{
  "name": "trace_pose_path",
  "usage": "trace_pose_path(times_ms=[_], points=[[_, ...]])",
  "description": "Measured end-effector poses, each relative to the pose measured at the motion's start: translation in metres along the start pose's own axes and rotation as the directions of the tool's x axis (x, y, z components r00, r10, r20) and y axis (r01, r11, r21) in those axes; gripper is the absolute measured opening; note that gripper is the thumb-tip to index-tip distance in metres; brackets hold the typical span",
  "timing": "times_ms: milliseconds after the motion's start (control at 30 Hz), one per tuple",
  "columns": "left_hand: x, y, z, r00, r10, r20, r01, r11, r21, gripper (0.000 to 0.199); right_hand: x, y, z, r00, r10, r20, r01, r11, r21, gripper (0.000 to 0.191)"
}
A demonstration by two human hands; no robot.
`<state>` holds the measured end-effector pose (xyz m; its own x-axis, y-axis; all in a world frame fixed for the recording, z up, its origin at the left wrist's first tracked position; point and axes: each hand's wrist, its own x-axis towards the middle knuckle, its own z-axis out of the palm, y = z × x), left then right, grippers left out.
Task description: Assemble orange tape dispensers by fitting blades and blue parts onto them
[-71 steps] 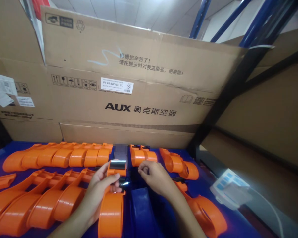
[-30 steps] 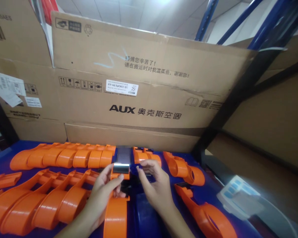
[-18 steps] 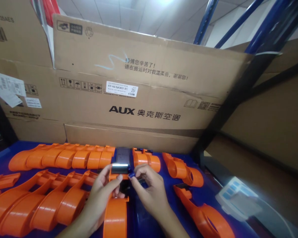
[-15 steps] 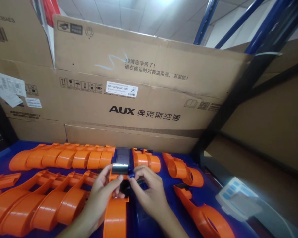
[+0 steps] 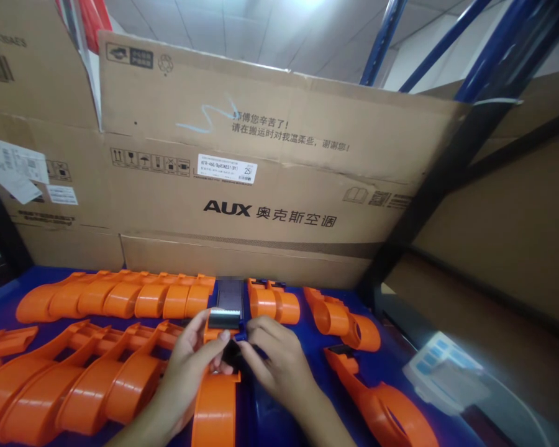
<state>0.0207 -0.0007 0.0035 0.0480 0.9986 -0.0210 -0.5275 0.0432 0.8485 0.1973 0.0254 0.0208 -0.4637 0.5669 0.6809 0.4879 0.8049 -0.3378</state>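
An orange tape dispenser (image 5: 214, 406) points away from me at the front centre, with a dark strip and a toothed metal blade (image 5: 224, 318) at its far end. Around the neck of this dispenser, just below the blade, my left hand (image 5: 190, 354) is closed, thumb on top. My right hand (image 5: 274, 351) pinches a small dark blue piece (image 5: 241, 330) against the dispenser's right side. Below that piece a black part (image 5: 231, 352) shows between the hands. Fingers partly hide how the pieces meet.
Orange dispensers (image 5: 121, 301) stand in a back row, with several larger-looking ones (image 5: 90, 397) nearer on the left. Others (image 5: 330, 316) lie to the right on the blue surface (image 5: 302, 372). A cardboard sheet (image 5: 279, 143) rises behind; a pale device (image 5: 442, 372) sits at the right.
My right hand has turned slightly, its fingers shifting with the small blue piece at the dispenser's side. More of the black part shows between my hands. My left hand keeps its grip.
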Motion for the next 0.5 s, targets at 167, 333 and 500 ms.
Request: trace_pose_path(times_ms=[167,333,500], points=[[-0.002,0.002,0.004,0.999,0.028,-0.023,-0.028,1.000,0.011,0.034,-0.002,-0.002,0.003,1.000,-0.013,0.016,0.013,0.999,-0.030,0.025],[-0.005,0.004,0.006,0.998,0.043,-0.050,-0.041,0.998,0.051,0.038,0.001,-0.003,0.000,0.998,-0.010,0.055,0.013,0.998,-0.057,0.024],[-0.004,0.004,0.004,0.998,0.037,-0.051,-0.033,0.997,0.074,0.044,0.007,-0.002,-0.007,0.988,-0.014,0.152,0.025,0.997,-0.074,0.026]])
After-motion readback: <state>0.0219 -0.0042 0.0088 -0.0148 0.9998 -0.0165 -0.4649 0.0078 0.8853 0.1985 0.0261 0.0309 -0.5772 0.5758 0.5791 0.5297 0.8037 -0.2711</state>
